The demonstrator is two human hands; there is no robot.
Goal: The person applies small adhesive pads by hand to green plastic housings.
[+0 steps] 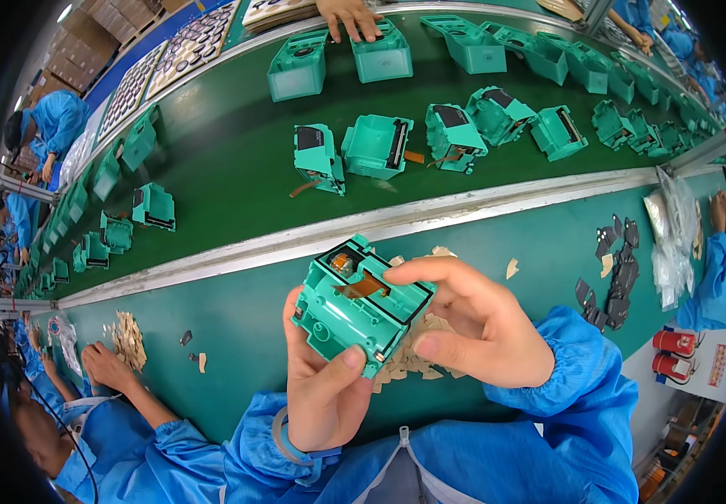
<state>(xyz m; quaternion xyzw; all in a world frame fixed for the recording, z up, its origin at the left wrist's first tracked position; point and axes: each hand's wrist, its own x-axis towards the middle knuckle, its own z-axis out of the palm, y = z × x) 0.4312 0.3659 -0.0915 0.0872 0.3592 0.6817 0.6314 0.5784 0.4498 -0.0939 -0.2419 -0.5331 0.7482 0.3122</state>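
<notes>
A green plastic housing (338, 312) is held tilted above the near bench, its hollow side with a black seal line facing up. My left hand (322, 395) grips it from the left and below, thumb on the front edge. A brown flexible ribbon cable (366, 286) sticks out beside a round, clear-looking part. My right hand (493, 323) is curled around the right side. Its index fingertip rests by the cable, and its thumb is near the lower right edge; the other fingers are partly hidden. Small beige paper pieces (413, 361) lie in a pile beneath the housing.
Behind a metal rail (312, 231), similar green housings (377, 144) stand on a green belt. Another person's hand (350, 17) touches one at the far side. Black parts (623, 281) and clear plastic bags (669, 244) lie right. A co-worker (140, 445) sits close at left.
</notes>
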